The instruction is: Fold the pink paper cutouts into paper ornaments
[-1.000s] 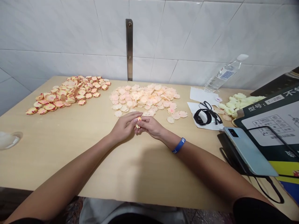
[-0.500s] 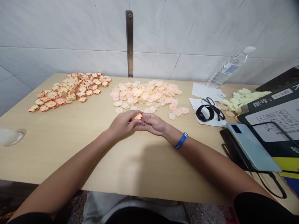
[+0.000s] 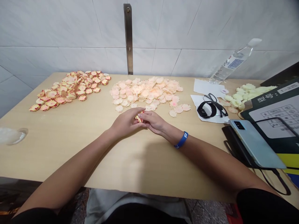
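The frilled petal piece [image 3: 138,118] has turned, now slanting down-left, pinched closely between the fingers of the left hand [image 3: 126,123] and right hand [image 3: 153,122].

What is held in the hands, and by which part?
A small frilly piece, pinched between left hand and right hand; the gripped part is hidden.

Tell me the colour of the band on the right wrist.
The wristband is blue with a white mark, clearest in the head view.
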Tool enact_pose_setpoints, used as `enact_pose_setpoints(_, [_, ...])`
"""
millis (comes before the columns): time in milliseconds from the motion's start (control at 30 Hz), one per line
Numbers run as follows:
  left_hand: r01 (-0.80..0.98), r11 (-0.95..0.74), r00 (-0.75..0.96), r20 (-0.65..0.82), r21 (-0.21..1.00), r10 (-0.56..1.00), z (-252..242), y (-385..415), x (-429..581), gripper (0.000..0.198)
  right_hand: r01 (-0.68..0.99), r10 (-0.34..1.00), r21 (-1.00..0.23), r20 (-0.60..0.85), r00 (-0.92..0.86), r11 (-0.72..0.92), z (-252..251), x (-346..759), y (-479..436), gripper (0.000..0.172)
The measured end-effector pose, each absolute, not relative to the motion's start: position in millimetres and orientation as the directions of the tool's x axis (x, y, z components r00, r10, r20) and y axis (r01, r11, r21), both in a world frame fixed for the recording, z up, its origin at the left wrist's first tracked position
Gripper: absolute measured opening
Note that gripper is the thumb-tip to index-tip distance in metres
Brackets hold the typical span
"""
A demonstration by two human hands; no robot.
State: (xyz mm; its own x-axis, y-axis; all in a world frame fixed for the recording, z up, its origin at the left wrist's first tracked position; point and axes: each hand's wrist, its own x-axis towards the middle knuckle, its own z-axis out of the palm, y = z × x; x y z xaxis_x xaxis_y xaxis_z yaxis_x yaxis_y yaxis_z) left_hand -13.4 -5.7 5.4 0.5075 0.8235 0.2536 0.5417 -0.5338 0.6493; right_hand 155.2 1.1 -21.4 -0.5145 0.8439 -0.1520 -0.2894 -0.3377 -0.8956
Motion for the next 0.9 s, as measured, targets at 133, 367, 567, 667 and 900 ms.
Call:
enact_pose_setpoints(133, [0.572,-0.556,0.533,0.242,0.603,0.811,10,-9,-10,0.055,-0.237,0.864,-0.944,-0.087,-0.497,-0.231,-28,153,2,0.044])
enact_pose_setpoints(367, [0.555,-0.517,0.436,0.301,0.652,0.848,7,-9,-14,0.032,-0.331,0.775,-0.869,-0.092,-0.625,-0.369,-27,162,1,0.044])
enact_pose_setpoints(567, [0.436,-0.572,0.305,0.484,0.695,0.821,0,-11,-11,0.028,-0.348,0.756,-0.841,-0.107,-0.645,-0.415,-26,157,-3,0.052])
enact_pose_setpoints(667, [0.393,-0.651,0.406,0.512,0.649,0.757,-3,-9,-8,0.032,-0.407,0.818,-0.835,-0.085,-0.569,-0.370,-26,155,-2,0.049])
enact_pose_setpoints(900, [0.260,-0.455,0.562,0.249,0.852,0.789,-5,-4,-14,0.054,-0.346,0.853,-0.880,-0.115,-0.509,-0.325,-26,159,5,0.049])
